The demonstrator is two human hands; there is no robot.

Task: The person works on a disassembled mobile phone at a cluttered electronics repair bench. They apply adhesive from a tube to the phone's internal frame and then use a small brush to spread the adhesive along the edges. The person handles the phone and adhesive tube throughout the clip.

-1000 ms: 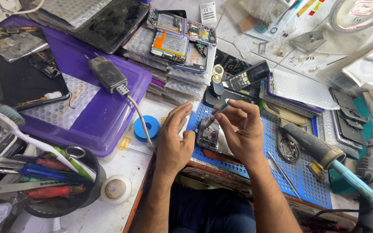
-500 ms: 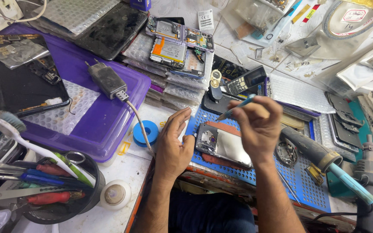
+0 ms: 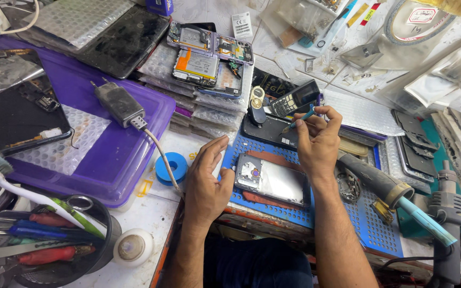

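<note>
Opened phone (image 3: pixel 273 181) lies face down on the blue perforated mat (image 3: pixel 372 234), between both hands. Left hand (image 3: pixel 207 181) rests beside it, fingers spread, touching its left edge. Right hand (image 3: pixel 316 141), above it, pinches a thin blue tool (image 3: pixel 301 118).

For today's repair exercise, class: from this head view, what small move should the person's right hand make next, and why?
Probably bring the right hand back down so the thin blue-handled tool meets the opened silver-backed phone. The tool is lifted away over the dark phones behind, while the left hand steadies the opened phone's left edge on the blue perforated mat.
</note>
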